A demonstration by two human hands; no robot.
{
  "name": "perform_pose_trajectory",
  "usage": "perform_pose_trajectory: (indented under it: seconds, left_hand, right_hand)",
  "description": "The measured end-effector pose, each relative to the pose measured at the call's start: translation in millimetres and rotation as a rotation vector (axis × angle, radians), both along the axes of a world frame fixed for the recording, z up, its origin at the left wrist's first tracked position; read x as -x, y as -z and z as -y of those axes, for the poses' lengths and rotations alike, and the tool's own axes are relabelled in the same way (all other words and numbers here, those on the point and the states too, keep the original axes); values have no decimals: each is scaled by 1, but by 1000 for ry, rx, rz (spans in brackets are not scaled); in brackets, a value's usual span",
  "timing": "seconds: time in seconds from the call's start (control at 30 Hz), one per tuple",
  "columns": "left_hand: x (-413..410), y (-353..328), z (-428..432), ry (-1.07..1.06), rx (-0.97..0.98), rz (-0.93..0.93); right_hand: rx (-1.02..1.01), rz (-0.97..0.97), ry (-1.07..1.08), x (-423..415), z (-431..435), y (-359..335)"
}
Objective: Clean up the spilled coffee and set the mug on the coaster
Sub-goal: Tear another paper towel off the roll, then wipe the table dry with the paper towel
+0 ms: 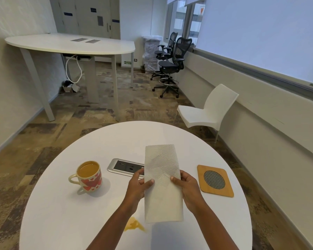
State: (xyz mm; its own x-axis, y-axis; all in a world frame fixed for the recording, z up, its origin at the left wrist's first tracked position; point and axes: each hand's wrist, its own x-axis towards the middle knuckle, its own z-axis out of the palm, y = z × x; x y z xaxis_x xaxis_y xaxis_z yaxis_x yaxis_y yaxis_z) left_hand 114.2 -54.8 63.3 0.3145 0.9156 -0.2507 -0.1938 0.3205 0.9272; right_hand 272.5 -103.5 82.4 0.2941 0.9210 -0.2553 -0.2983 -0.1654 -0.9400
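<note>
You've got the folded white paper towel (pixel 162 183) pinched in left hand (pixel 138 186) and right hand (pixel 188 186), mid-frame. Next, I'd say: press onto the amber coffee spill (pixel 135 225), bottom centre.

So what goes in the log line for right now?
both hands hold paper towel | spill unwiped | mug off coaster

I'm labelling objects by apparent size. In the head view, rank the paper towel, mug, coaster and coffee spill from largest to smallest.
1. paper towel, though held nearer the camera
2. coaster and mug: too alike to rank
3. coffee spill, partly hidden by the left arm
</note>
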Motion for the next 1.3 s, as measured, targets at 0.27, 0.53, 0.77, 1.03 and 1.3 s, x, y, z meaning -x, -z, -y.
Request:
perform_pose_trajectory:
  seconds: [0.27, 0.53, 0.77, 1.03, 1.3]
  left_hand:
    - [13, 2, 0, 64, 87, 56]
    - [14, 7, -2, 29, 40, -125]
    - [12, 10, -3, -48, -55, -237]
    - [12, 13, -3, -80, -151, -278]
    - [29, 27, -6, -27, -288, -355]
  right_hand:
    - [34, 83, -48, -2, 2, -2]
    - [92, 309, -79, 1, 3, 4]
    - [196, -138, 4, 9, 6, 4]
    - [314, -380, -215, 22, 16, 13]
    - [331, -214, -221, 30, 5, 26]
